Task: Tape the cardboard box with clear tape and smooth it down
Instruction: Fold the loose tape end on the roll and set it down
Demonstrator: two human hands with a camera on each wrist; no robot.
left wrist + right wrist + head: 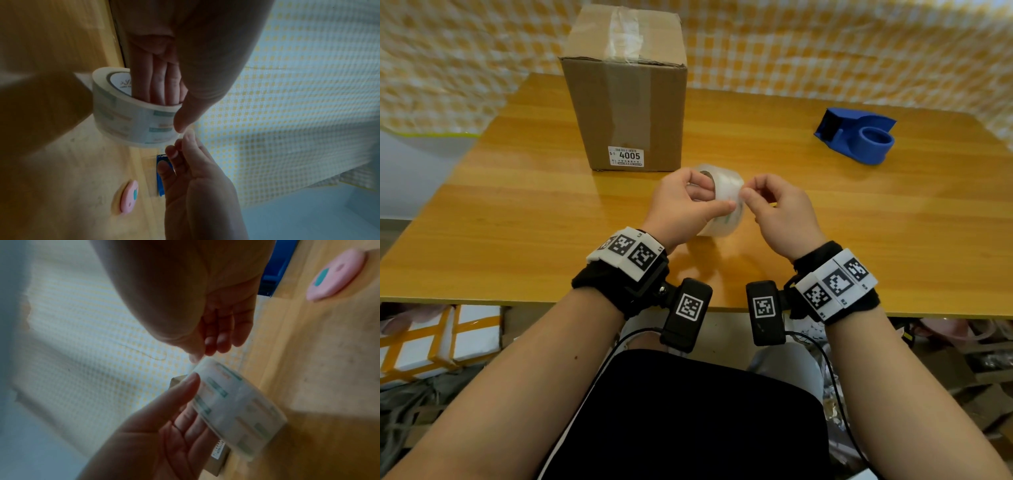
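The cardboard box stands upright at the back of the wooden table, with clear tape over its top seam and a white label low on its front. A clear tape roll is held just above the table in front of the box. My left hand grips the roll, its fingers through the core and the thumb on the outer face. My right hand pinches at the tape's edge on the roll with thumb and forefinger.
A blue tape dispenser sits at the right rear of the table. A pink round object lies on the table near it, also visible in the right wrist view. A yellow checked cloth hangs behind.
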